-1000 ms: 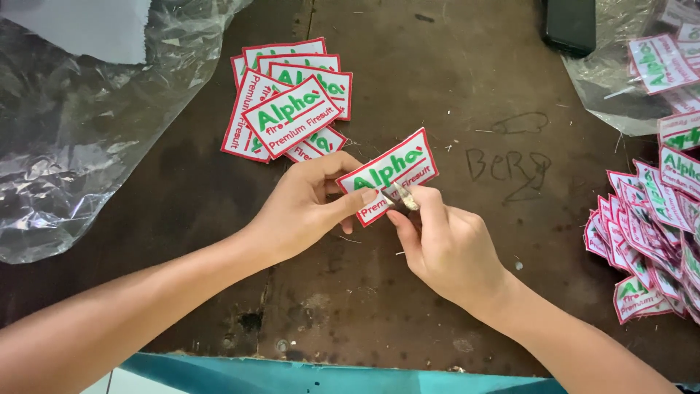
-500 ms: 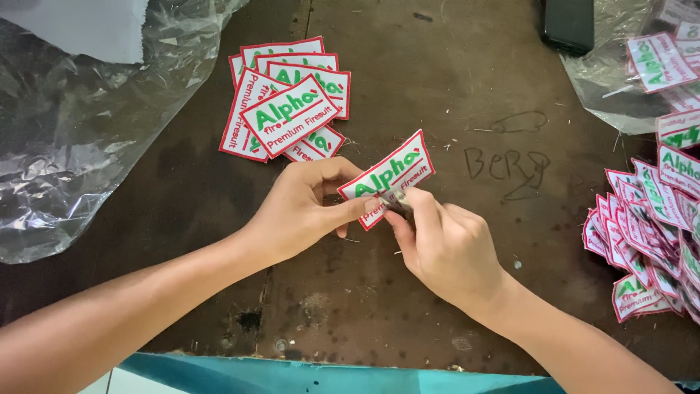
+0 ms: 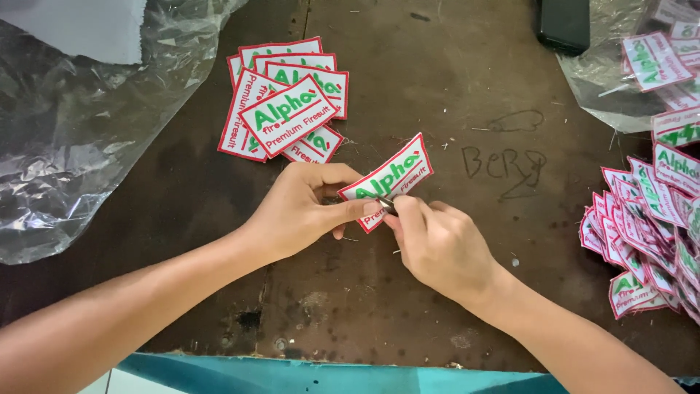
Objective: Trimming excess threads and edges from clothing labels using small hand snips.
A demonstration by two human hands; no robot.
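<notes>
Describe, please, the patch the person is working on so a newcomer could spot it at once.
On the dark brown table, look midway between the patch stack at upper left and the patch heap at right. The single patch is lifted, pinched by the left hand, with the right hand at its lower edge.

Dark brown worn tabletop (image 3: 452, 95), scribbled, scuffed; teal edge (image 3: 292, 372) below, possibly table rim.

From my remote seat, even, soft daylight covers the table (image 3: 437, 95); shadows under the left hand (image 3: 306, 208) and right hand (image 3: 441, 248) stay faint and short; white glare streaks the crinkled plastic (image 3: 80, 138) at left; focus holds sharp mid-frame on the patch (image 3: 390, 179); the patches (image 3: 656, 219) at the right edge go slightly soft and stretched.
</notes>
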